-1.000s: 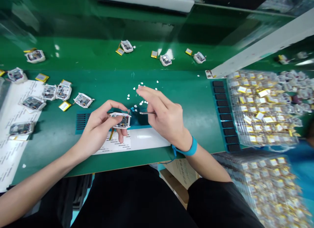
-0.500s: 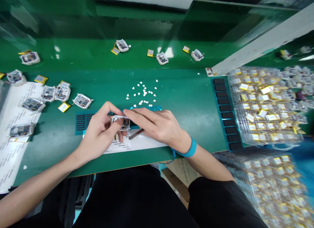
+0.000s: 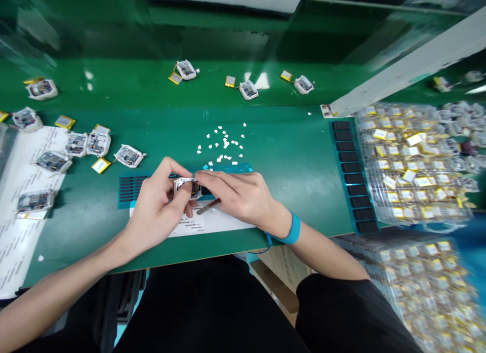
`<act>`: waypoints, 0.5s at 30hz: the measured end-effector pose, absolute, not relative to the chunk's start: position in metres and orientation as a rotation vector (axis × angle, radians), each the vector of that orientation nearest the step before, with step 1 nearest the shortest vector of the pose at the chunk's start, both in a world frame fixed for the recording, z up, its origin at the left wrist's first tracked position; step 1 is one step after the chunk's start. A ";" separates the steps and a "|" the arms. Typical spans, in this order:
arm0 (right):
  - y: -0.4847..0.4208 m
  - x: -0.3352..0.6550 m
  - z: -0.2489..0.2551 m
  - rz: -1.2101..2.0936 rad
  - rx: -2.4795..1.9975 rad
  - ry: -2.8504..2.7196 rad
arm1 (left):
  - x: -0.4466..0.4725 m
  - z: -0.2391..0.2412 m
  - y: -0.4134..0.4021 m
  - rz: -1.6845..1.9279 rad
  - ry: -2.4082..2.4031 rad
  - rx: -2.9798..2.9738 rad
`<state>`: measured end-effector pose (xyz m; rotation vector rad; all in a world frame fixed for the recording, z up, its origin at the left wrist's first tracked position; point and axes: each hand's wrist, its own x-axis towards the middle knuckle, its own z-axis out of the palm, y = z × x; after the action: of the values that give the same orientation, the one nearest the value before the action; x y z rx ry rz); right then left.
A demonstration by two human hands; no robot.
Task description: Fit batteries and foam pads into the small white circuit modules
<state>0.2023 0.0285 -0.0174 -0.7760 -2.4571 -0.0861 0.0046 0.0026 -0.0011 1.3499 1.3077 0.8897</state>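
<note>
My left hand is closed around a small white housing with a circuit board, its thumb lying across the board. At the housing's upper right edge are the fingertips of my right hand, which wears a blue wrist strap. From under the right palm sticks out a flat grey metal tool, its blunt end toward the left; the rest of it is hidden. Beneath both hands lies a printed white sheet. Small white round stickers are scattered just beyond the hands.
Several housings with boards and yellow batteries lie at left and along the back. A blue strip of black pads stands at right, beside stacked clear trays of battery units. A white post slants above.
The metal tool's end has shifted slightly left along with small movements of my right hand. Both hands stay at the housing. The whole view has moved a little.
</note>
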 end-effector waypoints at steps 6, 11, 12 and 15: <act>0.023 0.193 -0.025 -0.076 -0.822 -2.385 | 0.009 -0.002 -0.002 0.932 1.314 1.441; 0.021 0.191 -0.022 0.086 -0.811 -2.314 | 0.010 -0.007 -0.008 1.123 1.304 1.449; 0.021 0.192 -0.022 0.207 -0.798 -2.283 | 0.010 -0.007 -0.009 1.156 1.297 1.435; 0.023 0.192 -0.018 0.581 -0.785 -2.129 | 0.011 -0.008 -0.011 1.191 1.264 1.378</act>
<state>0.1916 0.0234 -0.0180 -0.7851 -2.1291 0.5812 0.0112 -0.0106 -0.0081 1.3781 1.2642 1.1906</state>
